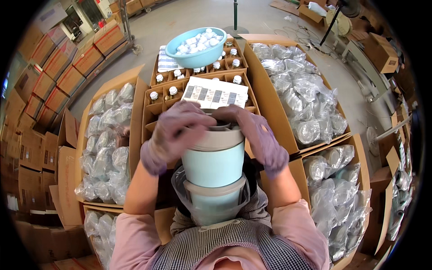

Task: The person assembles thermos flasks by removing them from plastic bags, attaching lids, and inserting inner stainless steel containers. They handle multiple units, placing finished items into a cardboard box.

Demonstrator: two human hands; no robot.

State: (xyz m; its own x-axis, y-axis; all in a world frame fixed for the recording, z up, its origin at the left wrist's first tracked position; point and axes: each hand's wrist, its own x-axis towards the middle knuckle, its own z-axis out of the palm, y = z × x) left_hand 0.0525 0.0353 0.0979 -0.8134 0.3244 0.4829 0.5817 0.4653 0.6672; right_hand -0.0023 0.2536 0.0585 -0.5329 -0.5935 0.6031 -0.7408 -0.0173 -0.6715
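Checked apron (216, 247) seen nearest; blue bucket (213, 168) held over bagged bucket (211, 206); grey rim (220, 141) overlapped by L hand (179, 132) & R hand (261, 138), gloved, fingers half-bent; exact grip can't be told.

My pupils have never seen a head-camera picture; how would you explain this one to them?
There is no machine: the left hand and right hand belong to a person wearing purplish gloves. A wide fisheye camera on their head looks down, so edges bend. Both hands are at the grey rim of a pale blue tub; how firmly they hold it is hard to tell. A similar tub in clear plastic shows below. Ahead, a blue basin of small white pieces sits above divided cartons of white-capped bottles. Open cartons of plastic-wrapped things stand on both sides.
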